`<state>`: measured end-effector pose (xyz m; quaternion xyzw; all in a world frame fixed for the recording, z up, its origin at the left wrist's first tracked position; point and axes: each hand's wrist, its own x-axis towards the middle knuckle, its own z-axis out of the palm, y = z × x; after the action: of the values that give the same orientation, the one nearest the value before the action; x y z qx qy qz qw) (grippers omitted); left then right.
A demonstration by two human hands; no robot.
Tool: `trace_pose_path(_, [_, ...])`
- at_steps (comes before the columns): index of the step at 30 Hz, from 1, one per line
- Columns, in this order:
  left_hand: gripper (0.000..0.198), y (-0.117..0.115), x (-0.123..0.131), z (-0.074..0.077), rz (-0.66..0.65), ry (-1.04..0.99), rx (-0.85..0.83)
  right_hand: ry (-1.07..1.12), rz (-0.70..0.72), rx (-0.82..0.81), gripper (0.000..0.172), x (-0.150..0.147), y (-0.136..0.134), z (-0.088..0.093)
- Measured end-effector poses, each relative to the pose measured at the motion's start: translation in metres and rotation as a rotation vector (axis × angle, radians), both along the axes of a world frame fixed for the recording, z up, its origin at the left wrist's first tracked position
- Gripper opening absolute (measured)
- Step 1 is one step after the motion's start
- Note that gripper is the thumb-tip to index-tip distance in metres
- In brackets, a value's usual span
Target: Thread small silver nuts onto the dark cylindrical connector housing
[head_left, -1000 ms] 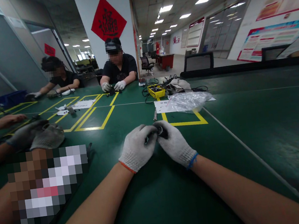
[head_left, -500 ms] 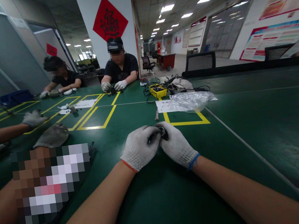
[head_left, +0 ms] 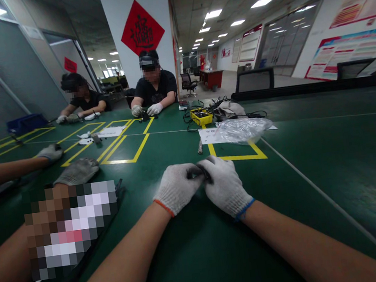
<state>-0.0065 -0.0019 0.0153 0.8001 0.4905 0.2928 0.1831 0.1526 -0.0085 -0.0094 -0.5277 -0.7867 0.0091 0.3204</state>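
Note:
Both of my hands wear white knit gloves and meet over the green table [head_left: 194, 242]. My left hand [head_left: 177, 189] and my right hand [head_left: 224, 182] are closed together on a small black part [head_left: 201, 171], which is mostly hidden between the fingers. A thin silver tool [head_left: 200, 147] lies on the table just beyond my hands, untouched.
A crumpled clear plastic bag [head_left: 242, 129] lies on white paper past the yellow tape square. A yellow box with black cables [head_left: 201, 117] sits further back. A neighbour's gloved hands [head_left: 76, 172] rest at my left. Two people work across the table.
My hands have turned the black part, so its round face no longer shows and my right fingers cover it more. The neighbour's far hand has stretched out onto the table.

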Motion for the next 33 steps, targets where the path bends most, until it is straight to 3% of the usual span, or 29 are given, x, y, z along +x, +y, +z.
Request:
trace_pose_path(5, [0.019, -0.001, 0.002, -0.002, -0.013, 0.017, -0.007, -0.060, -0.010, -0.014, 0.031, 0.000, -0.001, 0.000])
trace_pose_path(18, [0.015, 0.001, 0.007, -0.005, -0.029, -0.309, -0.217, -0.168, -0.050, 0.043, 0.027, -0.002, -0.007, 0.007])
trace_pose_path(33, [0.012, 0.005, 0.004, -0.011, -0.013, -0.273, -0.198, -0.111, -0.040, -0.020, 0.021, -0.002, -0.002, 0.003])
